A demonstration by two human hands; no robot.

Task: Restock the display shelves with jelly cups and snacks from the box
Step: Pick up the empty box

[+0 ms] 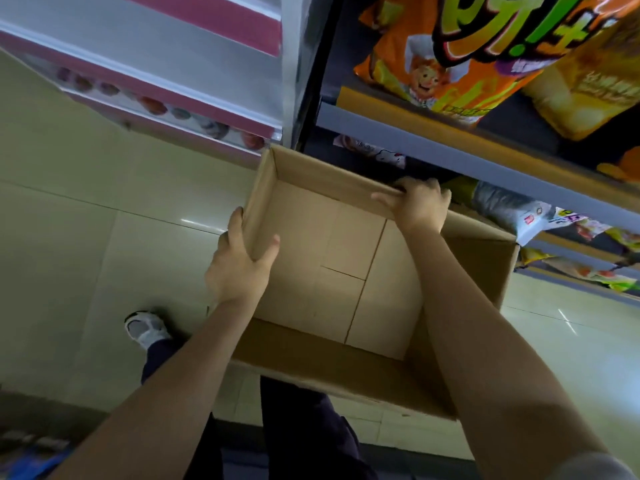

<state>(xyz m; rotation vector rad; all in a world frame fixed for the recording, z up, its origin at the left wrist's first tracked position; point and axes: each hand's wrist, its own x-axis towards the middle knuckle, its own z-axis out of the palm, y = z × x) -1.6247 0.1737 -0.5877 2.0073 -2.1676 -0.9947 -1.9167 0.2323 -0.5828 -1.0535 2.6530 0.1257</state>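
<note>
Two hands hold an open cardboard box [349, 268] in the air beside the display shelves [467, 150]. The left hand [239, 265] clamps the box's left wall, thumb inside against the cardboard and fingers curled round the outside. The right hand [419, 206] hooks over the far rim, fingers wrapped down the outer face next to the shelving. Both bare forearms reach out from the bottom of the view. Inside the box only the brown bottom flaps show. Just beyond the far rim stand the grey shelves with wooden front strips: large orange snack bags [460, 53] with a cartoon chef sit on the upper level, and smaller mixed packets [540, 216] lie on the levels lower down, to the right of the right hand. To the left is a pink and white unit [180, 74] with a row of small round printed pictures along its edge. Below the box are pale glossy floor tiles [69, 202], dark trousers and a white shoe [147, 329].
</note>
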